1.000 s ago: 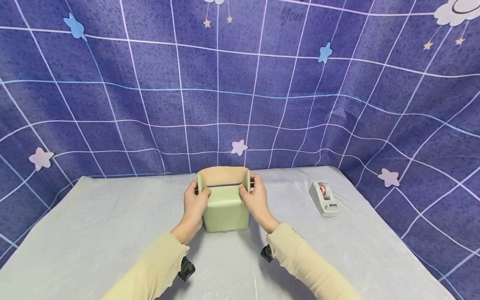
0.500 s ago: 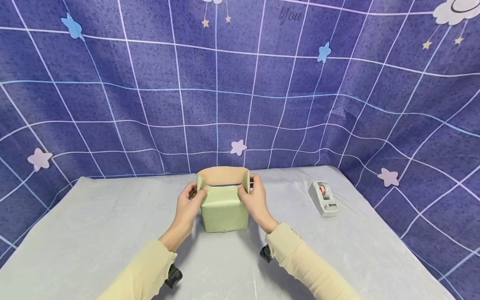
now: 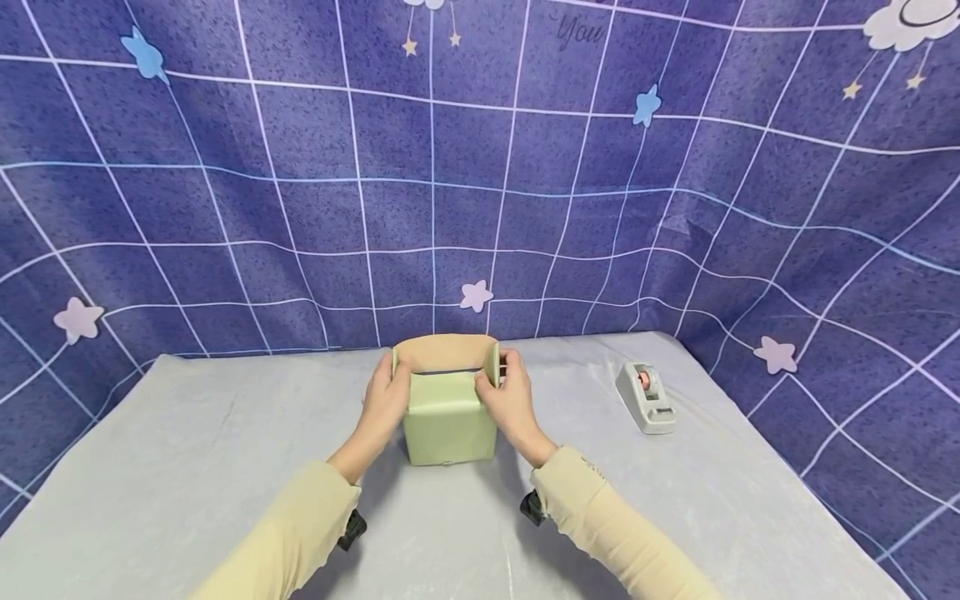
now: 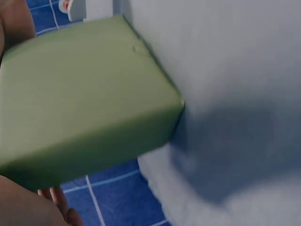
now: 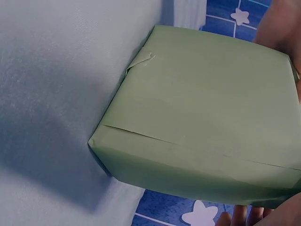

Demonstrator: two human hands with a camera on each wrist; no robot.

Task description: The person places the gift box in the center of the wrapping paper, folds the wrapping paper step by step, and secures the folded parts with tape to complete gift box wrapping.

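In the head view, a pale green paper-covered box [image 3: 450, 425] stands on the grey-covered table, a little back from the middle. Its top end gapes, and the far flap [image 3: 446, 352] stands up with a tan inner face. My left hand [image 3: 381, 408] pinches the upper left edge, thumb on the near side and fingers outside, mostly hidden. Opposite it, my right hand [image 3: 512, 406] holds the upper right edge the same way, thumb near the front fold. In the right wrist view the box's green side [image 5: 207, 99] shows a long paper seam and a small crease.
A light grey tape dispenser [image 3: 647, 398] with a roll in it sits on the right part of the table [image 3: 247, 450]. Behind and to the right hangs a blue cloth [image 3: 315, 208] with grid lines and stars.
My left hand has shifted its grip slightly up and outward along the left edge, its thumb moving off the front face toward the side. The right hand and the box have barely moved.
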